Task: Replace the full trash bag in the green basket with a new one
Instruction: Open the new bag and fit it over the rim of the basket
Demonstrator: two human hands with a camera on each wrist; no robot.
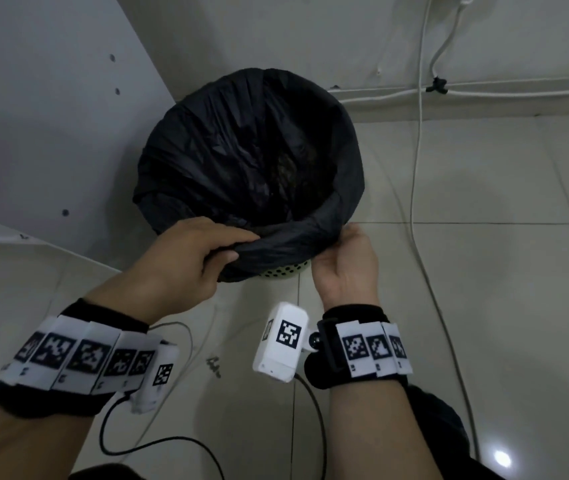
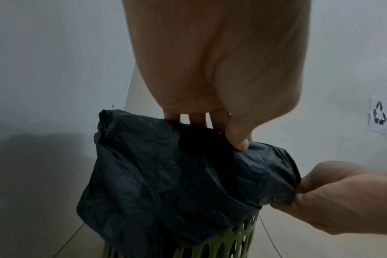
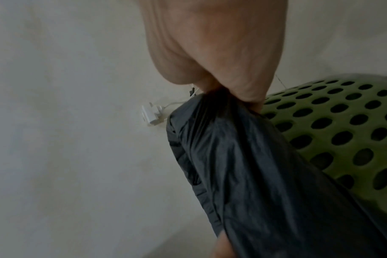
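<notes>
A black trash bag [image 1: 241, 150] lines the green perforated basket [image 1: 288, 270] on the floor, its edge folded down over the rim. My left hand [image 1: 207, 251] pinches the bag's near edge, thumb under the fold and fingers over it; the left wrist view shows the bag [image 2: 166, 174], the thumb on it and the basket [image 2: 232, 244] below. My right hand [image 1: 342, 261] grips the same edge at the rim's near right side. In the right wrist view the bag [image 3: 265, 174] hangs bunched from that hand beside the basket wall [image 3: 342, 131]. What lies inside the bag is dark.
A white panel [image 1: 51, 116] stands close on the basket's left, the wall [image 1: 311, 36] behind it. White cables [image 1: 414, 168] run down the wall and across the tiled floor on the right. A recycling sign [image 2: 379, 116] is stuck on the wall.
</notes>
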